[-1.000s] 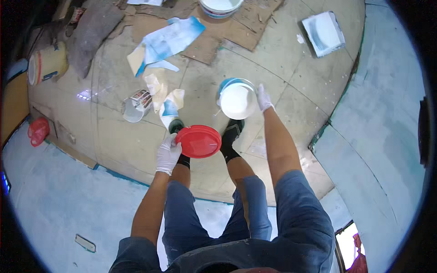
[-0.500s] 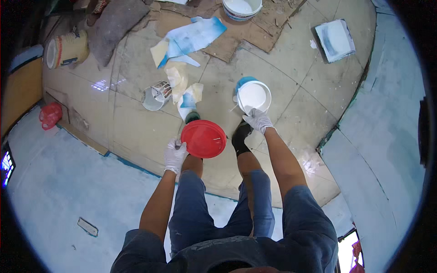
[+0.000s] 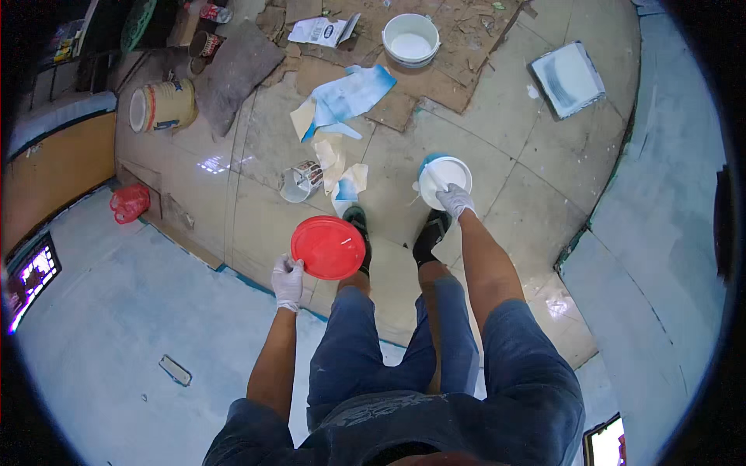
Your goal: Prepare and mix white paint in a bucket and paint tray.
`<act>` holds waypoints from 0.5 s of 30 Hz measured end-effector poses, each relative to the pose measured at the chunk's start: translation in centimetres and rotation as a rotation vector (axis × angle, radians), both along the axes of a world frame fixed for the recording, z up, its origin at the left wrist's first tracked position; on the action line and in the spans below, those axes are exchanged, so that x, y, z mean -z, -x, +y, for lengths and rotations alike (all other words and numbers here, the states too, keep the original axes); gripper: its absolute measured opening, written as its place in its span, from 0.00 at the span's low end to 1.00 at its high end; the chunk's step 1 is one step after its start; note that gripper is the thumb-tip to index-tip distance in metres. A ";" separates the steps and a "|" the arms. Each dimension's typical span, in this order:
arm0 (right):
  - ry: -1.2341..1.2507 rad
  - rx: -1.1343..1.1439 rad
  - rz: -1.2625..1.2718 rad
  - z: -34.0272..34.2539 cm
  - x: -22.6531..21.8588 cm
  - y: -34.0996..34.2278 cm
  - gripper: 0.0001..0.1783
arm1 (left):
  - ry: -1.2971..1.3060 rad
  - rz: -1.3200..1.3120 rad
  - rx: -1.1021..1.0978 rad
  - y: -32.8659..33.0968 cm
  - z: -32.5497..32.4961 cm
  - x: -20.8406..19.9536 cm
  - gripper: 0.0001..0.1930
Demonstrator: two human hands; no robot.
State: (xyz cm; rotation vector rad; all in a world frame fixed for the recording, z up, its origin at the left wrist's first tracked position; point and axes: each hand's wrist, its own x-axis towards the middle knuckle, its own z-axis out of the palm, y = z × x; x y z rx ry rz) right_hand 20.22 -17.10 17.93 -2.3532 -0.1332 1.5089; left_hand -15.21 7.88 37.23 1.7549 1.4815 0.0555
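While one red lid is edge-pinched by the left hand, the right hand reaches down over one bucket, grip unclear.

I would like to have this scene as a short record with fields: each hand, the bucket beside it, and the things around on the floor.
Left hand: gloved, holding the red lid by its edge
Right hand: gloved, fingers over the near rim of the blue-sided bucket; firm grip cannot be told
Bucket: on the tiled floor, white inside, red lid apart from it
Left of bucket: pale container lying on its side
Farther away: white bucket on brown cardboard
Far left: yellowish bucket on its side
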 end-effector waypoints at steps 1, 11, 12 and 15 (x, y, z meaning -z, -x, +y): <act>-0.068 0.016 -0.101 -0.4 -1.6 0.0 0.32 | 0.004 0.003 -0.021 0.1 -0.5 -1.8 0.07; -0.073 0.015 -0.102 -4.0 -9.1 -6.8 0.37 | -0.048 -0.083 -0.172 -2.6 -4.8 -10.4 0.07; -0.095 0.064 -0.096 -3.8 -9.4 -8.1 0.38 | -0.010 -0.146 -0.227 -2.4 -4.7 -10.0 0.06; -0.003 -0.034 -0.205 -5.5 -8.5 -11.2 0.39 | 0.003 -0.194 -0.359 -3.7 -6.0 -9.7 0.07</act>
